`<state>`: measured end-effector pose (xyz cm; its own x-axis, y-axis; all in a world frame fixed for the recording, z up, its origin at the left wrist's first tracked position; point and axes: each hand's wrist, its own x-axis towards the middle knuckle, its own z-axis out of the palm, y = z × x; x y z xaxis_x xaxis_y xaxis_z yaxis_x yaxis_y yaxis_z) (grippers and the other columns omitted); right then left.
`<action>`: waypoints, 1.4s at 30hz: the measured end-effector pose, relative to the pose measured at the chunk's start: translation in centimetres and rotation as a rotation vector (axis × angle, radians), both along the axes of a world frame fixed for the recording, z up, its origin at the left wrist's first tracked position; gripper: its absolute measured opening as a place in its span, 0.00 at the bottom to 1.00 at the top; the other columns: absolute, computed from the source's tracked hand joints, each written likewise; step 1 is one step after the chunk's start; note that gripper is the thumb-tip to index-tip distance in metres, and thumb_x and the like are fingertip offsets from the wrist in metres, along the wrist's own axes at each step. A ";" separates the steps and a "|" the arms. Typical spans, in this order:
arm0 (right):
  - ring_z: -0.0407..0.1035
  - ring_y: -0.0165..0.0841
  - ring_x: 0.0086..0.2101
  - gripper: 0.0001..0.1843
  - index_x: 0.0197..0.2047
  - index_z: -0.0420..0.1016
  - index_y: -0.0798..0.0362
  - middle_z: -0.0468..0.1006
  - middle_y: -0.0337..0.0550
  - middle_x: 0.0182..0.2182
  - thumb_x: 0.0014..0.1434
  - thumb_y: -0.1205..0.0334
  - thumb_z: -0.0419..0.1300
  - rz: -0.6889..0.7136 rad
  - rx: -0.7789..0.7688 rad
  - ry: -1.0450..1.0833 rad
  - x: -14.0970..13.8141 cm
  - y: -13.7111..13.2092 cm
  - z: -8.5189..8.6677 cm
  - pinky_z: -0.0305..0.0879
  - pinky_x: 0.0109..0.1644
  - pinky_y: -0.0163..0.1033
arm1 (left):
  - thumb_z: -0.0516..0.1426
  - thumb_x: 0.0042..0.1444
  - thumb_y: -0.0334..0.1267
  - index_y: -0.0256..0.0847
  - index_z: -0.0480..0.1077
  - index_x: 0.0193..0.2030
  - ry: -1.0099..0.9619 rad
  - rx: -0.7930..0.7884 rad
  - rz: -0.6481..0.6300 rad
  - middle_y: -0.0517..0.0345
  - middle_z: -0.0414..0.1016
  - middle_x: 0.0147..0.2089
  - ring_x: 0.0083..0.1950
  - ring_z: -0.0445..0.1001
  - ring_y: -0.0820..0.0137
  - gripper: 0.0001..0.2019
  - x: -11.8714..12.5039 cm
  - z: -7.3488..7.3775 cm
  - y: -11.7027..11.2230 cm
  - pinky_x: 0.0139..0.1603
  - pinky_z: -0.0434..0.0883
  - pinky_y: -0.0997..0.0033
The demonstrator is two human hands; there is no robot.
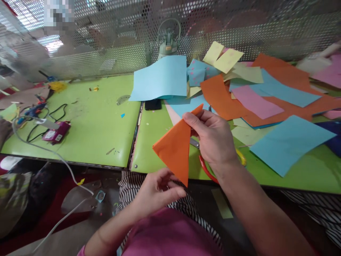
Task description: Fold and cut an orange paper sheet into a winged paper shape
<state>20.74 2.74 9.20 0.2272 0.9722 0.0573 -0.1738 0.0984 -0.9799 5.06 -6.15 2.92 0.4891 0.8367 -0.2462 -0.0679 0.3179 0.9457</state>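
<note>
A folded piece of orange paper (174,149) with a triangular shape is held up in front of me. My right hand (215,137) pinches its upper corner between thumb and fingers. Below it, my left hand (160,192) is by the paper's lower tip, thumb stretched out and apart from the loosely bent fingers. Whether those fingers touch the paper's back I cannot tell. Under my right hand and forearm lie scissors (206,170) with red and yellow on the handles, partly hidden.
Coloured paper sheets (293,144) are heaped on the green table (106,124) at right. A blue sheet (162,78) covers part of a black phone-like object (153,104). Behind stands a bottle (168,46) before a perforated metal screen. A purple power box (56,133) trails a white cable.
</note>
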 end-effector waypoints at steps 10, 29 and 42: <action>0.72 0.31 0.32 0.29 0.40 0.73 0.52 0.78 0.44 0.33 0.55 0.32 0.54 0.317 -0.119 -0.287 -0.1 -2.3 -0.7 0.67 0.29 0.34 | 0.57 0.57 0.57 0.34 0.77 0.29 0.007 0.048 0.305 0.55 0.75 0.22 0.19 0.63 0.78 0.24 0.3 -0.2 0.8 0.20 0.60 0.78; 0.66 0.26 0.22 0.19 0.27 0.71 0.51 0.76 0.35 0.21 0.64 0.49 0.54 0.472 -0.163 -0.596 0.0 -7.8 -2.5 0.61 0.26 0.31 | 0.63 0.53 0.52 0.37 0.67 0.23 -0.113 -0.024 0.600 0.67 0.63 0.16 0.15 0.48 0.84 0.20 -2.4 0.3 2.7 0.15 0.46 0.82; 0.75 0.43 0.38 0.30 0.47 0.72 0.57 0.80 0.53 0.38 0.65 0.40 0.45 0.102 0.323 -1.653 5.2 -6.2 -4.1 0.68 0.39 0.45 | 0.50 0.61 0.31 0.45 0.77 0.42 0.517 0.675 0.262 0.51 0.68 0.48 0.50 0.68 0.65 0.14 -7.3 1.5 4.8 0.49 0.70 0.61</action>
